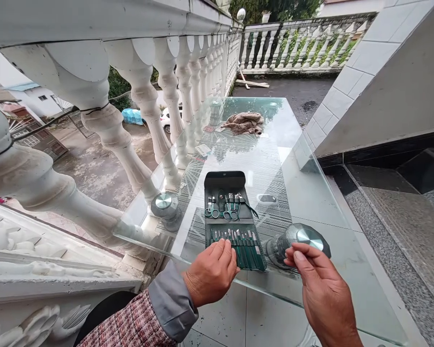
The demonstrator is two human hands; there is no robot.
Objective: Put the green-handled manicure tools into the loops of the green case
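A dark green manicure case (229,221) lies unfolded on the glass table. Its upper panel holds scissors (231,210) and nail clippers (237,197). Along the lower panel, slim metal tools (251,246) stand side by side in loops. My left hand (215,272) rests over the lower left part of the case, its fingers together and bent down on the row of tools. Whatever is under those fingertips is hidden. To the right of the case, my right hand (323,291) is raised above the table edge, thumb pressed against the fingers, with nothing visible sticking out.
A glass table (311,193) has round metal-topped legs (307,238) near its front edge. Behind the case lie a small dark oval object (267,198), a paper tag (203,150) and a brown cloth (244,123). A white balustrade (144,86) runs along the left; stone steps (394,202) rise on the right.
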